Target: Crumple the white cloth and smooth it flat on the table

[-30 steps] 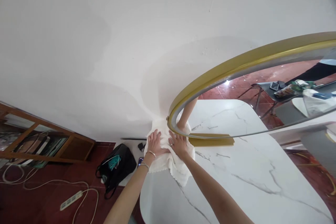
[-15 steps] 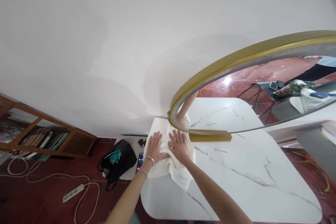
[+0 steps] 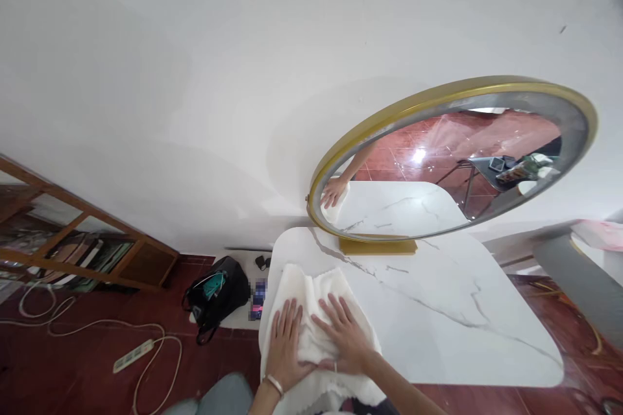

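A white cloth (image 3: 311,285) lies spread over the left end of the white marble-patterned tabletop (image 3: 438,331), its near part reaching the front edge. Flat on the cloth's left side rests my left hand (image 3: 287,343), fingers stretched out, a bracelet at the wrist. My right hand (image 3: 346,340) presses on the cloth's right side with fingers spread and a ring on one of them. The two thumbs come close together near the cloth's middle. Behind the cloth stands an oval mirror (image 3: 452,159) with a gold frame, which reflects an arm and part of the cloth.
The mirror's gold base (image 3: 378,246) sits at the table's back by the white wall (image 3: 219,78). To the left are a black bag (image 3: 221,292), a power strip (image 3: 133,356) with a cord on the red floor, and a wooden cabinet (image 3: 146,266). Grey furniture (image 3: 579,272) stands at right.
Both hands have drawn the cloth from near the mirror's base back towards the table's front edge. The bare tabletop shows where the cloth was. The view has shifted slightly.
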### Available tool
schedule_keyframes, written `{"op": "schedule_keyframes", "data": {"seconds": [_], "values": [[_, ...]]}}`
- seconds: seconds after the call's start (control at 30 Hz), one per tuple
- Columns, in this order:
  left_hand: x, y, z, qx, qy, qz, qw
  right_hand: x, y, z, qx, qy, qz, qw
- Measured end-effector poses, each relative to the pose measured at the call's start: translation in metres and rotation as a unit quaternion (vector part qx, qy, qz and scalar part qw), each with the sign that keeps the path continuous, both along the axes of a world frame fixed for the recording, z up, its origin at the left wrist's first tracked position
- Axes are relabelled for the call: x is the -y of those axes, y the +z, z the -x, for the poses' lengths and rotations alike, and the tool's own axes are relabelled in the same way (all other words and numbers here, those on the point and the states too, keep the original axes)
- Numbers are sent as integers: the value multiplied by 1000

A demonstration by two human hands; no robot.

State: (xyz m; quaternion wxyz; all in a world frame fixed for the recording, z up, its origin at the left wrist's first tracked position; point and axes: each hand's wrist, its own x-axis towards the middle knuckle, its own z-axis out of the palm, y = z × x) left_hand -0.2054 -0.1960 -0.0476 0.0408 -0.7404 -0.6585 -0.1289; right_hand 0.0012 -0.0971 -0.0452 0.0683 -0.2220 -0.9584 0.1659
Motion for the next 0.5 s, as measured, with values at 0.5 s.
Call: {"op": "schedule_keyframes", "data": {"seconds": [0.5], "values": [[-113, -8, 60, -12, 42, -6, 999, -92, -4, 68, -22, -125, -43, 991]]}}
